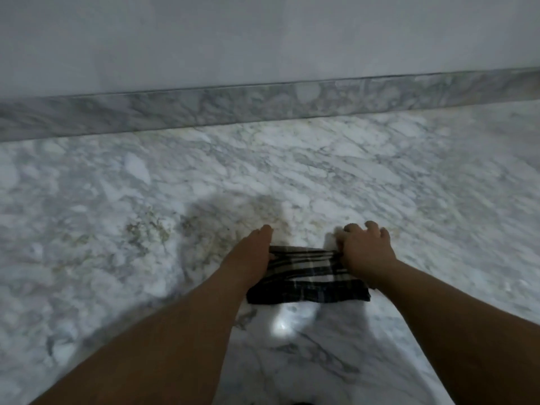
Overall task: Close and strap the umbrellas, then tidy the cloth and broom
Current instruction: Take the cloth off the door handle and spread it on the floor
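Nearest you, your two bare forearms reach out over the white-and-grey veined marble floor (117,185), with a bright glare patch on the stone just short of the dark checked cloth with pale stripes (306,283). That cloth lies flat on the floor between your wrists, already folded into a small rectangle, its near edge straight and its far edge bunched where you hold it. Your left hand (248,252) sits on the cloth's left end with fingers stretched forward and pressing rather than curled; how much fabric is under the palm is hidden. Your right hand (365,247) is curled over the far right corner, fingers bent and apparently gathering the fabric, though motion blur hides the exact pinch. The risk lies in that imbalance: if the right hand pulls while the left only presses, the fold could skew or slide open on the polished stone, which looks slick. Lifting from one corner alone would probably let the layers drop apart. Just beyond your fingertips the floor shows a dull yellowish stained patch (233,217); dragging the cloth forward could pick that up. Farther off runs the grey marble skirting (263,102) below the plain pale wall (263,33). No umbrella or broom is in view.
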